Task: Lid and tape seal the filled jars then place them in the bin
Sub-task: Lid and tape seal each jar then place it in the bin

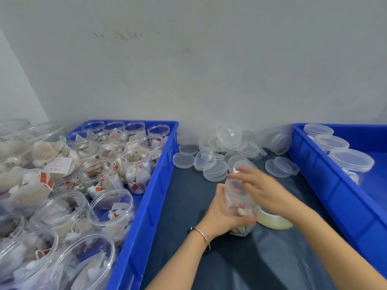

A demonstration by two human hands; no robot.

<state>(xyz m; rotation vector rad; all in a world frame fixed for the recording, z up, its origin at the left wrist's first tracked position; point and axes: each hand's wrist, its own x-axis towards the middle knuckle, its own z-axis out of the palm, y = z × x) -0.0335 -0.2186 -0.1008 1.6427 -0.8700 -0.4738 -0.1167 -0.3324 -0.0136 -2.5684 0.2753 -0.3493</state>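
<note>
At lower centre, the left hand (222, 214) grips a filled jar (240, 204) upright on the dark worktop (188, 206). The right hand (259, 187), blurred, lies over the jar's mouth with fingers fairly straight, apparently pressing a lid (244, 167). Tape (272, 220) sits just behind. Keeping the jar steady and the lid level should seat it squarely. Bins flank both sides.
</note>
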